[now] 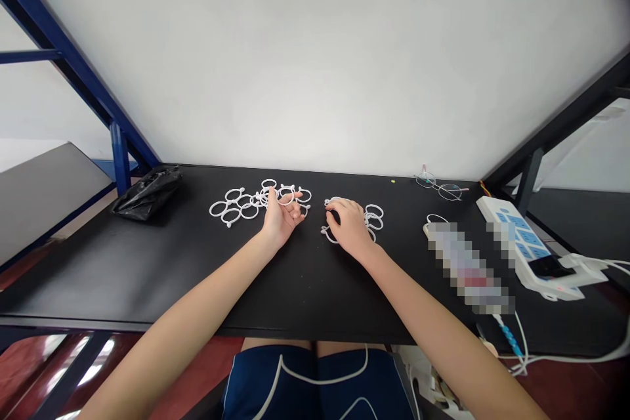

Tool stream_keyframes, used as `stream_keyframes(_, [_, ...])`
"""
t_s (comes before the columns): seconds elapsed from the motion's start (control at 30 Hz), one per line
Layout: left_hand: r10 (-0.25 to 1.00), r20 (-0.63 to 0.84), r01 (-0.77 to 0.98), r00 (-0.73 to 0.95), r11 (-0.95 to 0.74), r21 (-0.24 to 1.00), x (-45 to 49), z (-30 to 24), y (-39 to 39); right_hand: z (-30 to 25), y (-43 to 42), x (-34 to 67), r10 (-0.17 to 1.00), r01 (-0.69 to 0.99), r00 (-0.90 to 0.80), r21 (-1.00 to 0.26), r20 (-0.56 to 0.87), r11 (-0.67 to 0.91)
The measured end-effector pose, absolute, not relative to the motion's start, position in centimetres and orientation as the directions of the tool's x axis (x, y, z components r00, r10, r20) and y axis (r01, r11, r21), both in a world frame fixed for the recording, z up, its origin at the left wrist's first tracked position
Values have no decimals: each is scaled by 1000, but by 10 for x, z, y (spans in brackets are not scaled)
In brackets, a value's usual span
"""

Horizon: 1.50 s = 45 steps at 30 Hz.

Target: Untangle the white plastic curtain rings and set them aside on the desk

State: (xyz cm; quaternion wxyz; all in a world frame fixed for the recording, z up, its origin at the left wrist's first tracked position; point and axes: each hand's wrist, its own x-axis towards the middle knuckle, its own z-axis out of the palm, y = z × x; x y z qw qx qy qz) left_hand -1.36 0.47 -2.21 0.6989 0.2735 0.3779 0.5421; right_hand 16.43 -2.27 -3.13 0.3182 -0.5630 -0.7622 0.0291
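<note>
Several white rings with small round knobs lie in a loose, partly overlapping cluster on the black table, left of centre. My left hand is at the right end of this cluster, palm turned up and inward. Its thumb and fingers are apart, with white rings showing behind and between them. A smaller group of white rings lies to the right. Over it my right hand bends palm down, with thumb and forefinger curled close together. Its fingers cover part of the rings, and what they grip is hidden.
On the black table, a black plastic bag lies at the far left. Eyeglasses are at the back right. A blurred-out phone with a cable and a white power strip lie to the right. A pale wall rises behind.
</note>
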Motion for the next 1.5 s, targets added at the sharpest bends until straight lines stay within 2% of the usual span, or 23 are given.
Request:
stream_keyframes(0.3, [952, -291, -679, 98, 277, 680, -12, -17, 2, -31, -24, 162, 858, 822, -178, -407, 482, 399])
stream_keyframes(0.47, [945, -307, -666, 114, 302, 682, -11, -17, 2, -30, -22, 162, 844, 785, -135, -464, 519, 411])
stream_keyframes(0.7, [946, -285, -625, 156, 318, 713, -12, -17, 2, -29, -19, 164, 787, 672, -112, -537, 607, 510])
stream_keyframes(0.97, [942, -260, -500, 212, 333, 799, -9, -13, -1, -23, -24, 162, 763, 631, -77, -561, 642, 535])
stream_keyframes(1.13, [909, -204, -403, 364, 352, 845, -6, -13, -6, -20, -27, 159, 726, 594, -26, -573, 688, 564])
stream_keyframes(1.27, [885, -170, -343, 433, 336, 877, -5, -15, -8, -22, -28, 157, 736, 541, -67, -595, 674, 594])
stream_keyframes(1.5, [837, -160, -265, 524, 339, 903, -5, -11, -10, -23, -28, 156, 719, 546, -85, -571, 690, 612])
